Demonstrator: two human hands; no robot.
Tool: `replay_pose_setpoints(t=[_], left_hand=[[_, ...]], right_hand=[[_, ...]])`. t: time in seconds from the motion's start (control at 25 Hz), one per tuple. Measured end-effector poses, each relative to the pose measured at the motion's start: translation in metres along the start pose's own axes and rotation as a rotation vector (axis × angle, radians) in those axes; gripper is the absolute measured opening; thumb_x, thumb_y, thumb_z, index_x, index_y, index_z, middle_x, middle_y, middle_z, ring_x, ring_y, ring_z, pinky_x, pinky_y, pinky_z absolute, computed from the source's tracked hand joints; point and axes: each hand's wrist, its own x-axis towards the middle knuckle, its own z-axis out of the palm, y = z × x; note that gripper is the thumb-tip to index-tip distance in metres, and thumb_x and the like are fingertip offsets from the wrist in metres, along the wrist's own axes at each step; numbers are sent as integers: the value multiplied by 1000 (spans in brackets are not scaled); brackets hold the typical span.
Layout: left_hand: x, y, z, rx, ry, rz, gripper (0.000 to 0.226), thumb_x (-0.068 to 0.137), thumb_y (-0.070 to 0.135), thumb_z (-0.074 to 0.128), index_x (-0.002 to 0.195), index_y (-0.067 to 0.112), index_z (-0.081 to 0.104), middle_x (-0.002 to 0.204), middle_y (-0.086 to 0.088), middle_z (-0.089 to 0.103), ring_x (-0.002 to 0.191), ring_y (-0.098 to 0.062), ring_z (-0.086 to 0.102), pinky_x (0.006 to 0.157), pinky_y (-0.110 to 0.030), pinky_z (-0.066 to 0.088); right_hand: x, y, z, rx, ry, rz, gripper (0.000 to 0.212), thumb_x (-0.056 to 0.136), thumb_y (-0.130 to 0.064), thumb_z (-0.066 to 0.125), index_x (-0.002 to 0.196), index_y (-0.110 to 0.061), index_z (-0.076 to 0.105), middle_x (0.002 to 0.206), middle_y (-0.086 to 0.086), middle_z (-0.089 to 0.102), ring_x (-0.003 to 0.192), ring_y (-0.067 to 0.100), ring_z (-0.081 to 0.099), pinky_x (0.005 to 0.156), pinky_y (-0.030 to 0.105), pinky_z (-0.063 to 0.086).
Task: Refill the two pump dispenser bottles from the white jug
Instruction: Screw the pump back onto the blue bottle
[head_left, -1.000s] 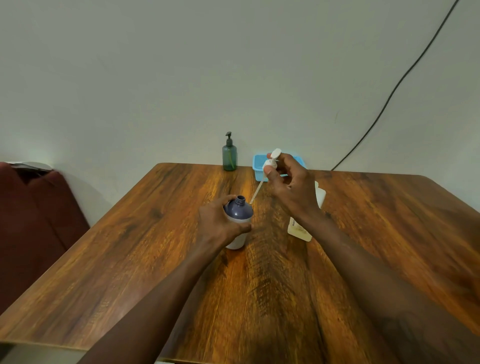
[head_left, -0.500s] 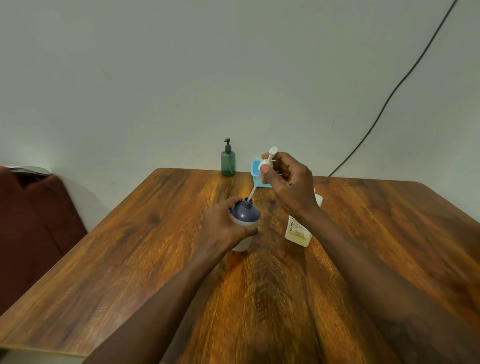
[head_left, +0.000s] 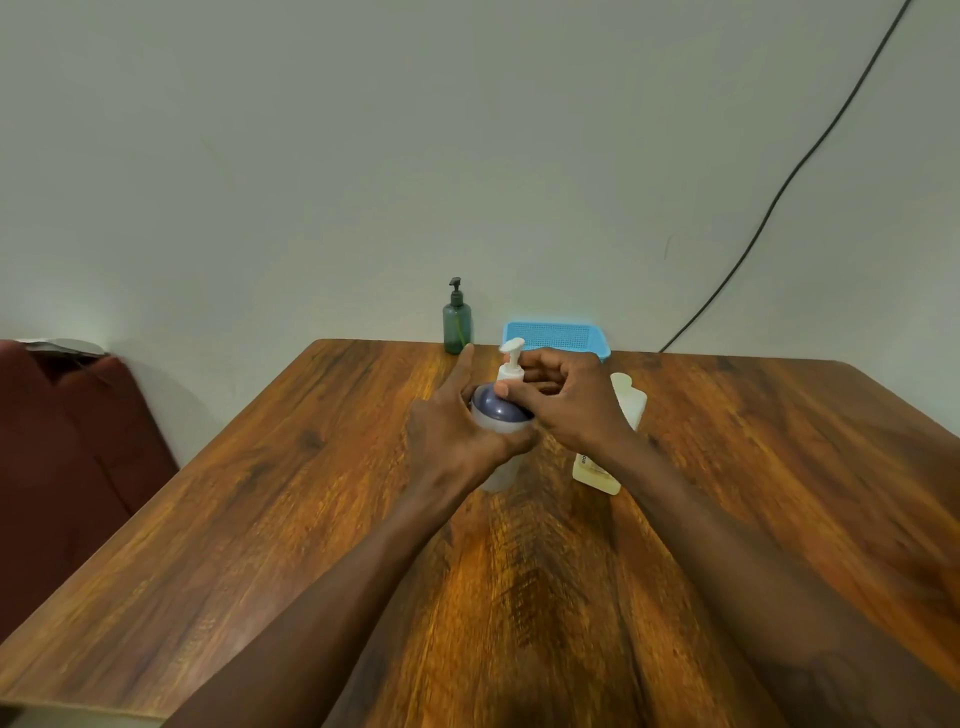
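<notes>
**Gripping bottle and pump over the far half of the table**

Both hands meet on the wooden table, well apart from its left and right edges. At the far edge, against the wall, stand the green pump bottle and a blue basket, just behind the hands. A red seat sits beside the table's left edge.

The left hand grips the purple-topped bottle, thumb curled across its front and index finger pointing straight up. The right hand pinches the white pump at its collar, and the pump stands upright on the bottle's neck.

The white jug stands just right of the bottle. The right wrist hides its middle, and its label is too blurred to read. I cannot tell whether the pump is screwed down.
</notes>
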Motion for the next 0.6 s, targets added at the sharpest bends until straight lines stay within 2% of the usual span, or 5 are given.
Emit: replay_pose_setpoints(t=[0.2,0.32,0.44,0.52,0.6], left_hand=[[-5,19,-6,-39,-9,125,96,59,52,92,141,34,45,104,23,67,85,0,70,71,-13,57],[0,19,-4,-62,-27,105,112,59,56,92,155,32,40,109,23,69,93,3,70,80,-13,58],[7,14,-3,-65,-41,79,97,60,58,92,145,31,54,100,15,77,87,1,72,77,-24,61],[6,14,-3,-61,-60,113,71,62,53,92,125,32,65,99,15,75,86,0,71,73,-28,62],[2,14,-2,-43,-69,123,62,64,52,91,118,30,71,101,14,76,84,5,68,72,-20,60]], right_hand=[[4,-5,-4,-152,133,23,51,59,-56,93,78,-20,63,71,-10,65,60,0,58,55,10,46],[8,-6,-5,-33,48,83,46,76,-56,81,101,-22,64,92,-10,70,83,3,66,69,10,51],[11,-4,-9,249,-159,167,48,95,-30,72,139,-29,55,125,-8,72,119,15,67,100,35,57],[12,-3,-10,124,-118,115,62,87,-27,81,141,-29,52,116,-7,75,110,10,71,97,34,59],[12,-6,-9,-33,42,106,72,69,-42,93,128,-27,54,93,-9,72,85,3,71,77,19,59]])
